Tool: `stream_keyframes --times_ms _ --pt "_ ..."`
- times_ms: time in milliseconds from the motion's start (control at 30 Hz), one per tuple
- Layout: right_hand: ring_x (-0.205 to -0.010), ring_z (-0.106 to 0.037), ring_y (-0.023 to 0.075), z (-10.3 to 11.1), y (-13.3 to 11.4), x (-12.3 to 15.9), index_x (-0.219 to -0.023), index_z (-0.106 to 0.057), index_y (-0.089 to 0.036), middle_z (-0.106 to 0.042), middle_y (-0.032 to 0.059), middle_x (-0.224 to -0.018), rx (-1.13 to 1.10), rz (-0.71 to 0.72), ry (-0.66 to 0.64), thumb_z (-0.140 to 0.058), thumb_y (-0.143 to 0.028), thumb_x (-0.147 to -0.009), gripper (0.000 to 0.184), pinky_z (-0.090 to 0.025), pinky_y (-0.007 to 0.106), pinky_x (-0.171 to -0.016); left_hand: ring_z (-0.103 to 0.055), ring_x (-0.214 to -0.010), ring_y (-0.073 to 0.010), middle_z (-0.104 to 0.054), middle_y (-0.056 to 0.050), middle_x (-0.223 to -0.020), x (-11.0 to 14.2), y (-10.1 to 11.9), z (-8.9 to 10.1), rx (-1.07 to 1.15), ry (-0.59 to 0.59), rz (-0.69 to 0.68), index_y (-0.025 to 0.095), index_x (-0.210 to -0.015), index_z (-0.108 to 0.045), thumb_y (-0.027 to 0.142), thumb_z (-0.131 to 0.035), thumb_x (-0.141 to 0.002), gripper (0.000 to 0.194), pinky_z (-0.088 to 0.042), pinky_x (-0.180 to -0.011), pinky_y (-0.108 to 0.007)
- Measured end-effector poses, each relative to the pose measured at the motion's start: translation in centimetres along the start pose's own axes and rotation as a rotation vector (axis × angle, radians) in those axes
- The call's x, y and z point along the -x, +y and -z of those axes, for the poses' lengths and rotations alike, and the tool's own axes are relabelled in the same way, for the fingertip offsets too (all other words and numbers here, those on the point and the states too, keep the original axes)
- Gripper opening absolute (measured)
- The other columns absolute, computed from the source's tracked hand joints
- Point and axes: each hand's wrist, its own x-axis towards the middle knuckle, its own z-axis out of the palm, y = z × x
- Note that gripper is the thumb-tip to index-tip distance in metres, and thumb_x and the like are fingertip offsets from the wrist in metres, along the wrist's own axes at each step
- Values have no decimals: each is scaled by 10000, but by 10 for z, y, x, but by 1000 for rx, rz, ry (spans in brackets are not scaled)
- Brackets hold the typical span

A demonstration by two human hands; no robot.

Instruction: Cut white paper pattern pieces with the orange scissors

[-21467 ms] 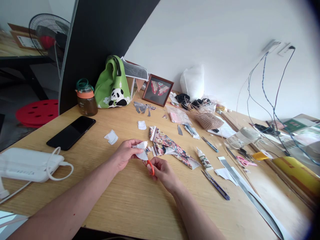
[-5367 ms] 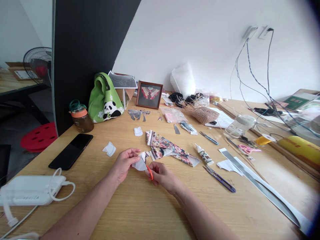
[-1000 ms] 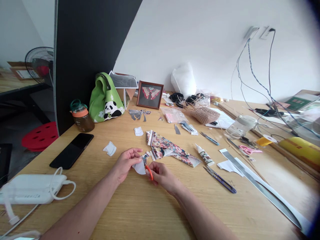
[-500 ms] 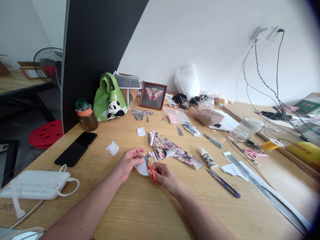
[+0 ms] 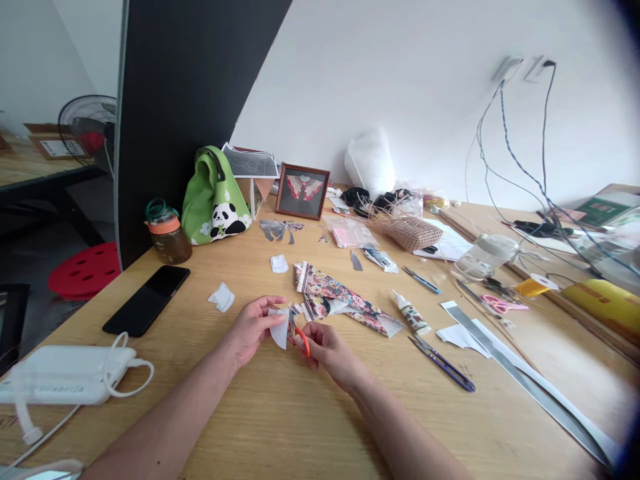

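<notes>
Between the thumb and fingers of my left hand [image 5: 253, 328] is a small white-backed fabric piece [image 5: 279, 329], pointed at its lower end. My right hand [image 5: 323, 347] is closed on orange-handled scissors [image 5: 303, 341]. Their blades sit at the right edge of the piece, where a strip of patterned fabric shows; the blade tips are partly hidden. Just beyond my hands lies a folded floral fabric [image 5: 345, 297] with a striped border. Small white cut pieces rest nearby, one shaped piece [image 5: 222, 297] to the left and a small stack [image 5: 279, 264] farther back.
To the right lie a glue bottle [image 5: 411, 313], purple thread snips [image 5: 443, 363], a blue-handled tool [image 5: 421, 280], pink scissors [image 5: 503, 305] and a long grey strip [image 5: 493, 353]. A phone [image 5: 147, 300], white power strip [image 5: 67, 375] and drink bottle [image 5: 169, 235] stand left. A framed picture [image 5: 303, 191] is behind.
The held white piece has turned and now looks narrower and more upright, with the scissors still at its right edge. The view swung slightly right and back; both hands stay in nearly the same place.
</notes>
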Motion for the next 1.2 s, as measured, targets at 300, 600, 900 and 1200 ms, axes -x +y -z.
stream_keyframes --times_ms 300,600,900,1200 --pt "-421 -381 41 1 -4 1 -684 -487 -156 -478 -52 -585 -14 -27 -53 -699 -559 -688 456 -228 196 -402 -655 -590 -165 -684 -31 -689 -2 4 -1 83 41 20 126 -949 -592 110 -763 -545 439 -494 -560 -255" --pt "-435 -416 49 1 -6 4 -699 -509 -155 -518 -39 -611 -26 -67 -120 -691 -575 -688 457 -277 191 -419 -606 -535 -106 -672 -19 -690 -1 7 1 84 82 -33 111 -929 -613 123 -776 -538 424 -465 -519 -209" --pt "-452 -415 62 0 -8 4 -684 -518 -164 -519 -37 -602 17 -50 -100 -694 -599 -664 470 -294 203 -428 -587 -530 -94 -663 -10 -673 0 9 -1 42 55 -39 102 -935 -617 159 -796 -522 453 -438 -514 -203" --pt "-427 -409 49 1 -5 2 -687 -503 -158 -511 -43 -593 35 -44 -81 -700 -591 -663 476 -265 198 -414 -592 -549 -102 -658 -7 -674 1 5 0 4 18 -41 111 -921 -613 161 -787 -546 417 -444 -530 -214"
